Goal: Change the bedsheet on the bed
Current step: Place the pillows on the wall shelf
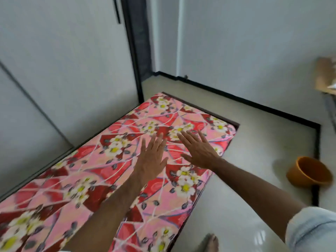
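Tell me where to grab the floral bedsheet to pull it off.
Take the floral bedsheet at its far right corner, coming from the floor side. The wall blocks the other long edge, and the sheet lies flat, so only its edges and corners offer a fold to pinch.

left hand [151, 161], right hand [199, 150], floral bedsheet [101, 179]

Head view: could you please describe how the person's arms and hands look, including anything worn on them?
Both hands are bare: no gloves, rings or watch show on the left hand or the right hand. Both forearms are uncovered. A light, pale-blue sleeve is rolled up on the right arm; on the left arm only a pale sliver at the frame's bottom edge hints at a sleeve.
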